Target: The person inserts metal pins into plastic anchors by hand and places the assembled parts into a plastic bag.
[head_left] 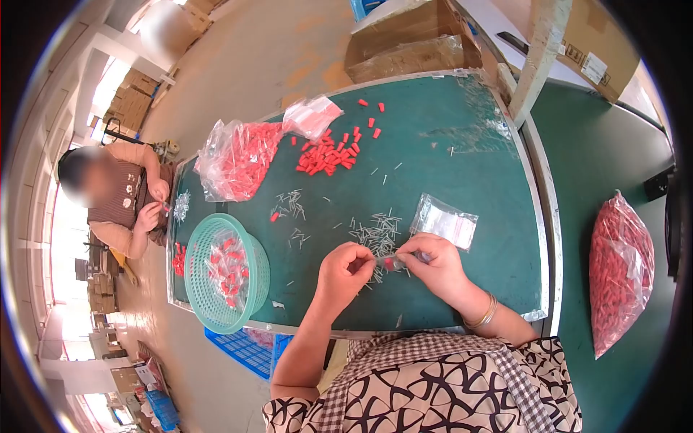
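Note:
My left hand and my right hand are both closed, pinching opposite ends of a small clear plastic bag with a red piece inside. Just beyond them, a loose pile of thin metal pins lies on the green table. A stack of clear plastic bags rests beyond my right hand. Farther off is a heap of small red plastic pieces, and smaller groups of pins are scattered left of the main pile.
A mint-green basket of filled little bags stands at the table's left front. Behind it are a large open bag of red pieces and a pink-white packet. Another person works at the left edge. A full red bag lies right.

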A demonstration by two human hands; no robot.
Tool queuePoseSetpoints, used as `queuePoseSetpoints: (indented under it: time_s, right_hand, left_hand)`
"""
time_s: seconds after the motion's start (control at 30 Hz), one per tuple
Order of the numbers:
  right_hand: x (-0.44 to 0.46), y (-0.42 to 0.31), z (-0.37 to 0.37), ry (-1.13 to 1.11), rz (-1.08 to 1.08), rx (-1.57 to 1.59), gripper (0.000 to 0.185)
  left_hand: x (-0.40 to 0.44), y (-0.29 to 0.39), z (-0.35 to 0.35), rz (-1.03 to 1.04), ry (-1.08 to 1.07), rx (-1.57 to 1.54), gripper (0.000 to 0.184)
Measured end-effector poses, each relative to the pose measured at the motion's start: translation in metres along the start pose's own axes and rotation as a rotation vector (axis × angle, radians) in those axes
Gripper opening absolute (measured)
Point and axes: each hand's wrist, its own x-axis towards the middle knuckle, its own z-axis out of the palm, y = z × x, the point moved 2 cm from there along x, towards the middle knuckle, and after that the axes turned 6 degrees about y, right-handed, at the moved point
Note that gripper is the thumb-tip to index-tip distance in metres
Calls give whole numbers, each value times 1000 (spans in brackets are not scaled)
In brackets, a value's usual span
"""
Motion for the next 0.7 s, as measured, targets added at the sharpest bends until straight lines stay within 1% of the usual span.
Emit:
queuePoseSetpoints:
  time_s: [0.03, 0.1, 0.13, 0.17, 0.23, 0.3, 0.4, 0.5, 0.53, 0.57, 0.6, 0.63, 0.7]
  right_hand:
    - [1, 2, 1, -4, 25, 32, 4]
    - [2, 14, -2, -55, 391, 471, 7]
    - [2, 20, -3, -76, 575, 690, 9]
    - [4, 25, -5, -99, 615, 849, 11]
    - [6, 35, -7, -144, 689, 1170, 14]
    - [5, 37, -3, -156, 736, 1255, 14]
    - [3, 38, 4, -147, 779, 1335, 16]
    - [3, 36, 8, -103, 778, 1386, 17]
    - [3, 36, 8, -88, 775, 1402, 17]
    - [3, 38, 8, -89, 765, 1411, 19]
    - [3, 39, 8, -90, 755, 1419, 21]
    - [4, 41, 7, -89, 743, 1428, 23]
    - [4, 39, 7, -73, 689, 1386, 26]
  left_hand:
    - [-1, 0, -6, 61, 53, 26, 7]
    - [-6, -2, -27, 180, 153, 79, 7]
    - [-12, -9, -47, 146, 279, 24, 7]
    - [-21, -16, -69, 110, 401, -31, 8]
    - [-46, -8, -108, 40, 786, -105, 8]
    - [-59, -10, -143, 57, 1088, 8, 7]
    - [-64, 7, -150, 212, 1319, 386, 6]
    - [-66, -5, -112, 262, 1064, 318, 7]
    - [-66, 16, -77, 186, 781, 325, 8]
    - [-63, 9, -44, 116, 499, 66, 11]
    - [-51, 25, -18, 351, 202, 293, 16]
    - [-48, 31, 12, 238, 10, 167, 19]
    - [-37, 28, 54, 453, 22, 107, 17]
